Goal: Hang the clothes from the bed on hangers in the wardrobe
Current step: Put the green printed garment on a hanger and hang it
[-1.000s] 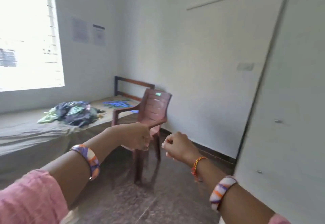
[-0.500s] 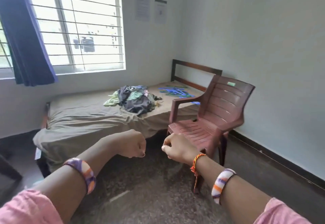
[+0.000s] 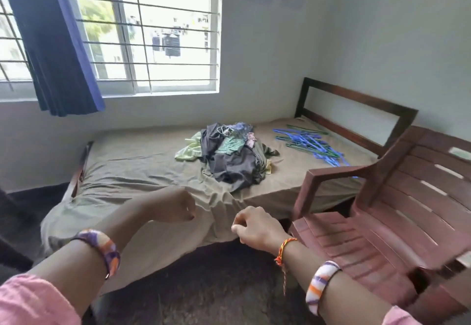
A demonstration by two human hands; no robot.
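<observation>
The bed (image 3: 132,161) fills the middle of the room under the barred window (image 3: 153,31), its mattress covered by a soft, wrinkled grey-green sheet that drapes over the near edge in loose folds. A dark wooden frame forms an open rectangle at its far right end. On the sheet, right of centre, lies the pile of clothes (image 3: 229,156): a crumpled heap of limp fabric, mostly dark grey, with a pale green piece spilling out on the left, a patterned green piece on top and bits of blue and pink near the back. Just to the right of the pile, apart from it, the hangers (image 3: 309,146) lie scattered flat on the sheet, thin plastic rods in blue and green, crossing one another.

A reddish-brown moulded plastic chair (image 3: 397,212) with a slatted seat and back stands beside the bed at the right. A dark blue curtain (image 3: 53,44) hangs in heavy folds at the window's left.

Both arms reach forward, each with a striped bangle and a pink sleeve. The left hand (image 3: 175,207) has its fingers curled into an empty grip. The right hand (image 3: 256,225) is likewise curled and holds nothing, with a red-orange thread at the wrist.
</observation>
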